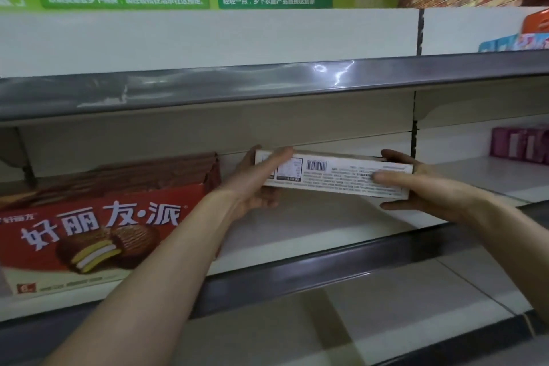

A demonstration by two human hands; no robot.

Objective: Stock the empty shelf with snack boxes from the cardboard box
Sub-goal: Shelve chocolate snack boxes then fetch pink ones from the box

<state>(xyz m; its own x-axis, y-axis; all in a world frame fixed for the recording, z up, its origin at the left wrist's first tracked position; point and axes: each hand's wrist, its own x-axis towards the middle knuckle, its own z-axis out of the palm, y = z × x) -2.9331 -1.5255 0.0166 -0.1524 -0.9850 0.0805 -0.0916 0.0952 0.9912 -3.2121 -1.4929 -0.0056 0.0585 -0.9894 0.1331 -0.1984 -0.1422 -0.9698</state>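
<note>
I hold a long snack box (335, 174) over the white shelf (312, 232), its pale side with a barcode and small print turned toward me. My left hand (255, 178) grips its left end, thumb across the near face. My right hand (421, 184) grips its right end, fingers above and thumb below. Left of it, several red snack boxes (98, 226) with a chocolate pie picture stand in a row on the same shelf, front to back. The cardboard box is out of view.
A grey shelf edge (267, 83) runs above the hands, with a white back panel behind it. Pink packets (518, 145) stand on the neighbouring shelf at right. Blue and orange goods (523, 38) sit on the upper right shelf. Tiled floor shows below.
</note>
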